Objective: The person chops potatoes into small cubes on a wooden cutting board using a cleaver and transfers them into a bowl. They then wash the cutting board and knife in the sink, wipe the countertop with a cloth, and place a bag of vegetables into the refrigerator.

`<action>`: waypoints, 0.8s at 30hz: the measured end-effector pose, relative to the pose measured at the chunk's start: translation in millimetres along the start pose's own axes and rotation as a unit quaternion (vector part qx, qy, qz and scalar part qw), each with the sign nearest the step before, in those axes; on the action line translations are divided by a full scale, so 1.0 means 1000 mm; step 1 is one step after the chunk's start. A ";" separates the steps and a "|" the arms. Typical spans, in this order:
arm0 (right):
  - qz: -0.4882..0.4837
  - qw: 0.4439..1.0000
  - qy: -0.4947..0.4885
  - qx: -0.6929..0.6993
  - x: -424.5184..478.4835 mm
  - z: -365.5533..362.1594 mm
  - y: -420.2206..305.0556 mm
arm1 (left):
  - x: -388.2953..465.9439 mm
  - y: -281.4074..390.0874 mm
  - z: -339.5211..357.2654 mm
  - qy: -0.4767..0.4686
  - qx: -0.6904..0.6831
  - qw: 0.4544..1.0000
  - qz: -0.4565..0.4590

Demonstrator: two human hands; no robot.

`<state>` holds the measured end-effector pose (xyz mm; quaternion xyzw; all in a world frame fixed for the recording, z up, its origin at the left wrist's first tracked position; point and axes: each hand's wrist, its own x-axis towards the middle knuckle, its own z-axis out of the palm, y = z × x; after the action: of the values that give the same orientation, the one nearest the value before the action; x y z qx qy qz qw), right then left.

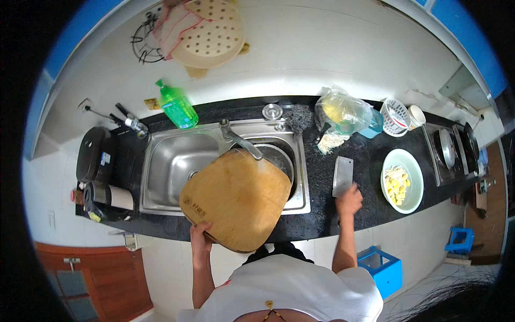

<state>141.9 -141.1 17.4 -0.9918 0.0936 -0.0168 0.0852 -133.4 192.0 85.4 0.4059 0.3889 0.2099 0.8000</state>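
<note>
My left hand (200, 236) grips the lower left edge of a wooden cutting board (241, 197), tilted over the double-basin stainless-steel sink (173, 161). The faucet (240, 141) reaches over the board's upper edge, with what looks like water running onto the wood. Over the black counter, my right hand (349, 201) is at the handle end of a cleaver (343, 173) with its blade lying flat; the fingers are blurred, so the grip cannot be told. A metal pot (283, 155) shows partly behind the board in the right basin.
Right of the cleaver stands a pale green bowl (416, 189) with cut yellow pieces and pale strips. Behind are a plastic bag (346, 108), a cloth (332, 143) and a white basket (396, 116). A green bottle (179, 106) stands behind the left basin; an electric kettle (104, 199) is far left.
</note>
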 end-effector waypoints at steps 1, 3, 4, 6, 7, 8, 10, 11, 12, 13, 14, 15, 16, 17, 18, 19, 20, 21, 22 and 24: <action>0.035 0.998 -0.020 -0.054 -0.001 0.014 0.025 | 0.000 0.002 0.002 -0.004 0.004 1.000 -0.001; 0.010 0.999 -0.049 -0.010 -0.003 0.025 0.042 | -0.002 0.005 0.000 0.008 0.018 1.000 0.014; 0.012 0.997 -0.065 0.028 -0.004 0.026 0.040 | -0.006 0.007 -0.001 0.018 0.025 0.999 0.021; -0.022 0.993 -0.050 0.101 -0.011 0.023 0.043 | -0.019 0.017 0.003 0.025 0.027 0.999 0.037; -0.061 0.988 -0.022 0.139 -0.021 0.018 0.037 | -0.026 0.024 0.006 0.028 0.027 0.998 0.047; -0.056 0.981 -0.037 0.180 -0.028 0.013 0.027 | -0.030 0.028 0.003 0.045 0.027 0.997 0.058; -0.095 0.932 -0.113 0.331 -0.050 -0.001 0.010 | -0.042 0.037 -0.010 0.076 0.038 0.994 0.074; -0.042 0.870 -0.228 0.435 -0.067 -0.023 -0.013 | -0.043 0.039 -0.022 0.077 0.048 0.993 0.072; -0.050 0.844 -0.257 0.468 -0.078 -0.026 -0.030 | -0.044 0.042 -0.035 0.076 0.056 0.993 0.070; -0.060 0.816 -0.288 0.498 -0.086 -0.028 -0.049 | -0.047 0.044 -0.043 0.079 0.064 0.992 0.069; -0.071 0.787 -0.340 0.511 -0.086 -0.025 -0.068 | -0.054 0.051 -0.037 0.090 0.069 0.991 0.076; -0.081 0.753 -0.393 0.522 -0.086 -0.017 -0.091 | -0.055 0.052 -0.042 0.098 0.075 0.989 0.082; -0.100 0.741 -0.384 0.541 -0.084 -0.004 -0.115 | -0.057 0.053 -0.046 0.104 0.083 0.987 0.088; -0.119 0.730 -0.373 0.560 -0.080 0.010 -0.137 | -0.058 0.054 -0.047 0.109 0.089 0.986 0.094; -0.091 0.728 -0.386 0.559 -0.071 0.022 -0.157 | -0.058 0.054 -0.039 0.114 0.072 0.985 0.110; -0.065 0.723 -0.404 0.557 -0.069 0.027 -0.171 | -0.061 0.052 -0.041 0.122 0.069 0.984 0.108; -0.056 0.708 -0.411 0.572 -0.071 0.029 -0.171 | -0.062 0.049 -0.044 0.127 0.066 0.984 0.105; -0.048 0.690 -0.419 0.588 -0.072 0.030 -0.173 | -0.063 0.050 -0.047 0.133 0.063 0.983 0.106; -0.039 0.674 -0.426 0.602 -0.073 0.028 -0.171 | -0.066 0.049 -0.045 0.148 0.052 0.982 0.108; -0.010 0.641 -0.470 0.607 -0.086 0.000 -0.149 | -0.070 0.046 -0.062 0.139 0.058 0.985 0.086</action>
<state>84.1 18.9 41.6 -0.5930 0.0003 0.3976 0.7002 -225.6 203.5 131.5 0.4499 0.4718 0.3096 0.6923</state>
